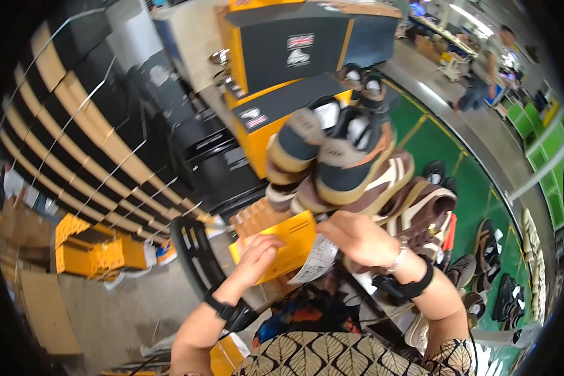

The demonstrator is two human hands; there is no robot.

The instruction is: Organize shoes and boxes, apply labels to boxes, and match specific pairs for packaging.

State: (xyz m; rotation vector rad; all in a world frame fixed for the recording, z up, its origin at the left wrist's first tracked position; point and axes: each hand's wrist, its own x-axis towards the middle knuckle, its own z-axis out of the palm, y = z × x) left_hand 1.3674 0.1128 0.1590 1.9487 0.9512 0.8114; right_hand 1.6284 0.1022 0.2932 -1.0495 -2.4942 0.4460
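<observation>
A flat yellow cardboard piece (288, 246), perhaps a box panel, is tilted in front of my body. My left hand (257, 255) is closed on its left edge, fingers over the top face. At its right side, my right hand (359, 239) is closed with fingertips pinching a white printed label (318, 258). The label hangs slanting over the yellow piece's right end; whether it is stuck to it I cannot tell. Just beyond my hands, several brown and dark sneakers (348, 166) are piled up.
Black-and-yellow shoeboxes (288, 53) are stacked ahead. Tall stacks of boxes (88, 125) stand at left, with yellow open cartons (100, 247) on the floor. More shoes (485, 244) lie along a green conveyor belt (429, 138) at right. A person (482, 72) is at the far right.
</observation>
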